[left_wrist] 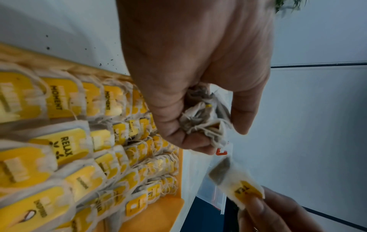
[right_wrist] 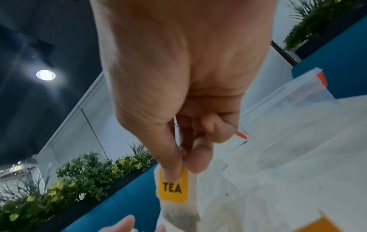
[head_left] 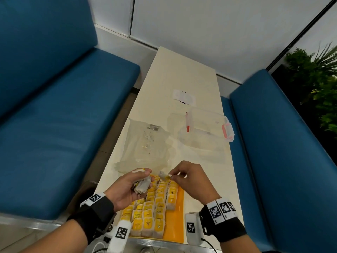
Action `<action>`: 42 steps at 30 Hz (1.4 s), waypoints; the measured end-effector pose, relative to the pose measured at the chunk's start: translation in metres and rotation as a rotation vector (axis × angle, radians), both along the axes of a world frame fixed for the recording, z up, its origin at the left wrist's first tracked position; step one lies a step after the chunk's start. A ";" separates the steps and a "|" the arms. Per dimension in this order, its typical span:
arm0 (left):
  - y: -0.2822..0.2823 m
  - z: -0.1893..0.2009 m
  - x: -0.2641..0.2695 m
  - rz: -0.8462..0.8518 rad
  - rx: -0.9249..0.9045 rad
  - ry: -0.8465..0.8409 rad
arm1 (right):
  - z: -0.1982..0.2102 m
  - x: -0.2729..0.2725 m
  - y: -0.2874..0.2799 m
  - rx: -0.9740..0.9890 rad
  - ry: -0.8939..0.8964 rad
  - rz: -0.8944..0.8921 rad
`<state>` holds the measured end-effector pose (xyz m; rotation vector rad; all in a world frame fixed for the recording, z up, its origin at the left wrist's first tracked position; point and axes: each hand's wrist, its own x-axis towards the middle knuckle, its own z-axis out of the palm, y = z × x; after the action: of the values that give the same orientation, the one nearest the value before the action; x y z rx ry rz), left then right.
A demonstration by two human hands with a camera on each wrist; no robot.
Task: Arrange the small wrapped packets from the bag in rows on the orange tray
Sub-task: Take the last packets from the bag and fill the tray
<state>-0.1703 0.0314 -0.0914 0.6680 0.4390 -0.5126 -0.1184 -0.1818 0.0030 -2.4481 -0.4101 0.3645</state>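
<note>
A long cream-white table (head_left: 182, 75) runs between two blue padded benches (head_left: 54, 125). On it lie a clear plastic lidded box with pink-red clips (head_left: 206, 132) and, left of it, a crumpled transparent plastic bag (head_left: 145, 147); what is left inside the bag is hard to make out. At the near edge sits the flat orange tray (head_left: 179, 212), mostly covered by overlapping rows of small paper packets with yellow tags (head_left: 156, 212); its left side is hidden under the left hand (head_left: 127, 189). That hand is curled around a bunch of loose packets (left_wrist: 206, 119), their number unclear. The right hand (head_left: 189, 178), above the tray's far end, pinches a single packet with a yellow "TEA" tag (right_wrist: 174, 186) between thumb and fingertip; its lower end is blurred.
</note>
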 end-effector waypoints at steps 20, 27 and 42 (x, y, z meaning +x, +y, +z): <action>-0.004 -0.003 0.001 -0.019 0.115 -0.017 | -0.047 -0.018 -0.010 -0.622 0.391 0.352; -0.003 -0.004 0.000 -0.017 0.107 -0.025 | -0.082 -0.022 -0.016 -0.663 0.110 0.203; -0.002 -0.010 0.002 -0.028 0.074 -0.003 | -0.092 -0.039 -0.028 -0.615 0.026 0.201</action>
<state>-0.1679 0.0298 -0.1016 0.7471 0.4477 -0.5241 -0.1577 -0.2102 -0.0889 -2.9977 -0.6052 0.6901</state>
